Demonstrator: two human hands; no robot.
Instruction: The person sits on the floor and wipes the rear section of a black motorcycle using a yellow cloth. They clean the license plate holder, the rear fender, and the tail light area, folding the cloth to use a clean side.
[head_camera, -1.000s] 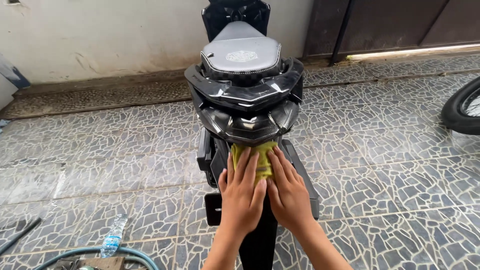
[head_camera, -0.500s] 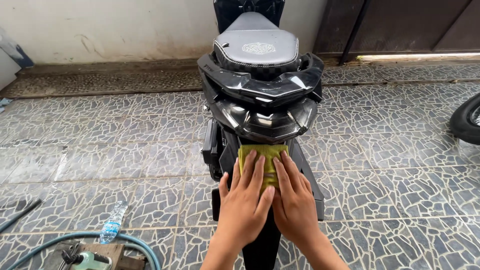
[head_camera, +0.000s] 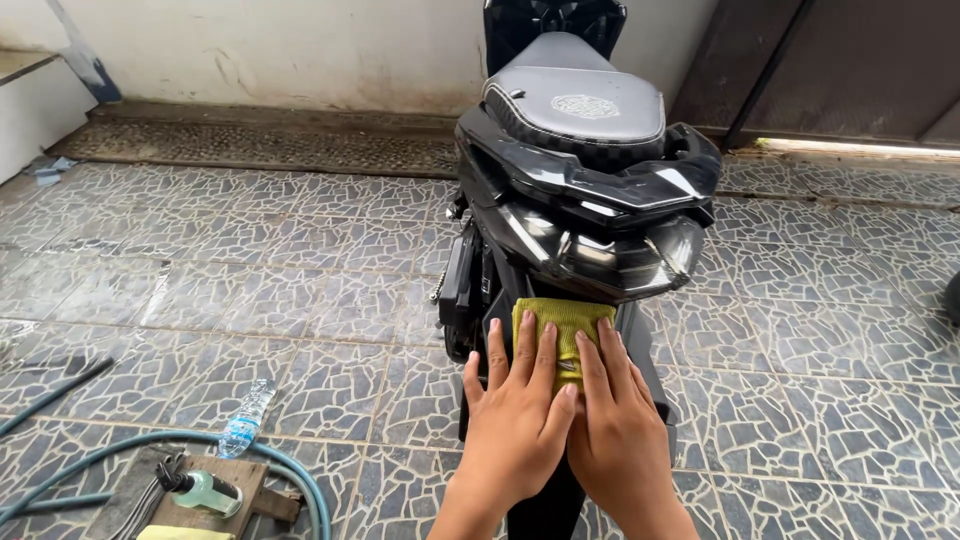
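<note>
Head view showed the left hand (head_camera: 515, 425) and right hand (head_camera: 620, 435) pressed flat, fingers spread (grasping nothing), on a yellow-green cloth (head_camera: 562, 330) just below the scooter's tail light (head_camera: 610, 255).

Clear plastic bottle (head_camera: 245, 418), blue label, lying on tiles; green spray bottle (head_camera: 203, 490) on wooden board.

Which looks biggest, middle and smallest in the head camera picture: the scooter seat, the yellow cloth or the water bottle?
Largest to smallest, as they look:
1. Grey padded scooter seat
2. Yellow-green woven cloth, partly hidden under both hands, so its full size is unsure
3. Clear plastic water bottle lying on the tiled floor

The seat is farther away, so it really is bigger.
</note>
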